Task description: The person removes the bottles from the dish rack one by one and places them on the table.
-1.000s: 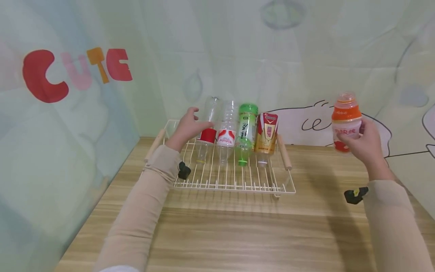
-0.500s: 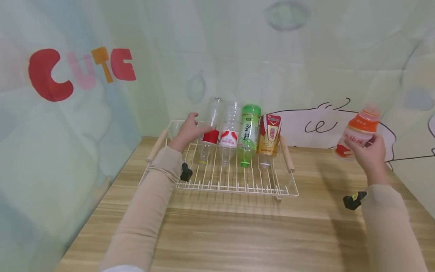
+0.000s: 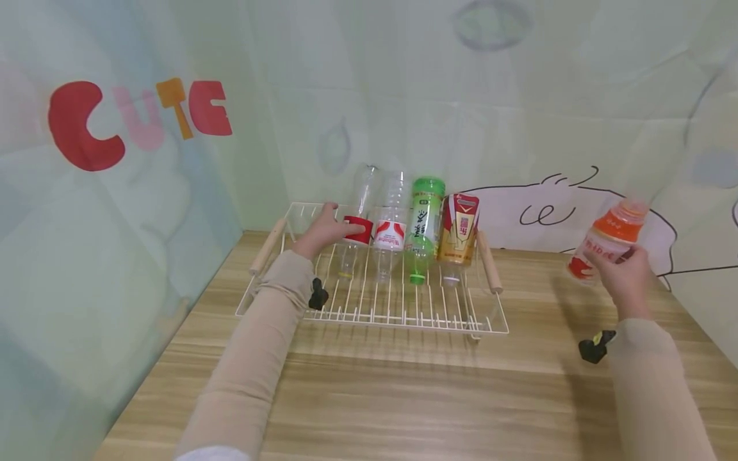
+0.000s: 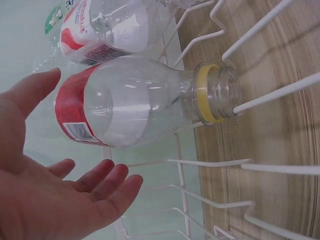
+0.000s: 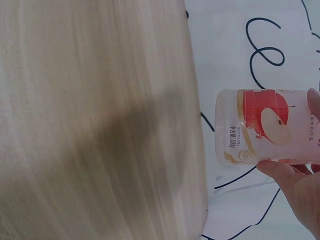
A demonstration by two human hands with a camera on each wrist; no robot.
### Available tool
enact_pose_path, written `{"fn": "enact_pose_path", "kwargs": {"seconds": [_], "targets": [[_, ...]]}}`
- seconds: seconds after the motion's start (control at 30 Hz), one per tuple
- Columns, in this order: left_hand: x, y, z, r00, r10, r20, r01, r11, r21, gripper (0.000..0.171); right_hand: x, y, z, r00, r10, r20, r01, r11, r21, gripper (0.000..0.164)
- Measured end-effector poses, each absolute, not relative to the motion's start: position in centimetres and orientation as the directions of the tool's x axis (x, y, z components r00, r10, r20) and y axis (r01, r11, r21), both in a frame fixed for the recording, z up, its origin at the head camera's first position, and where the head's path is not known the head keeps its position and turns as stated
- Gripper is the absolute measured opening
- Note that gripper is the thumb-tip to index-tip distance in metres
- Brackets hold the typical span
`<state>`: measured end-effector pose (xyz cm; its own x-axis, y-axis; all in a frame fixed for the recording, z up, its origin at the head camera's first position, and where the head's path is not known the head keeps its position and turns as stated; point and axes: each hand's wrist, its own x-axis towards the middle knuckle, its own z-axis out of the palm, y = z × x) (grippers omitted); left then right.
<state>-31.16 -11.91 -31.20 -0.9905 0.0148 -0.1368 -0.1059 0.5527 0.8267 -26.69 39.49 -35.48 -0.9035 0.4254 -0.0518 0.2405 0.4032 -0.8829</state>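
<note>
At the back of a white wire rack (image 3: pixel 398 319), a clear bottle with a red label (image 3: pixel 358 229) leans neck down, a yellow ring (image 4: pixel 205 94) round its neck. My left hand (image 3: pixel 320 232) is beside it, thumb and fingers spread to either side of the label, nothing gripped. Off to the right, above the table, my right hand (image 3: pixel 625 282) grips a plastic drink bottle with an orange and pink label (image 3: pixel 608 240). It is tilted, its neck up and to the right; the right wrist view shows an apple picture near its base (image 5: pixel 265 125).
Alongside in the rack lean a clear bottle with a white label (image 3: pixel 389 234), a green bottle (image 3: pixel 425 224) and a red and gold bottle (image 3: pixel 459 224), necks down. Wooden handles (image 3: pixel 489 262) flank the rack on the wooden table (image 3: pixel 438 403). A printed curtain stands behind.
My right hand has tilted its bottle from upright to leaning right and lowered it slightly. The left hand has come down a little, closer to the red-label bottle.
</note>
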Motion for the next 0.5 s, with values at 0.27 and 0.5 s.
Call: {"fn": "enact_pose_path", "kwargs": {"seconds": [0.27, 0.5], "targets": [[-31.5, -11.9, -31.7, -0.990, 0.027, -0.142, -0.105, 0.538, 0.836, 0.087, -27.1, 39.4, -36.6, -0.903, 0.428, -0.046, 0.241, 0.414, -0.877, 0.091], [-31.6, -11.9, -32.2, -0.986, 0.059, -0.154, -0.100, 0.531, 0.841, 0.087, -27.2, 39.4, -37.6, -0.904, 0.426, -0.040, 0.234, 0.412, -0.880, 0.087]]}}
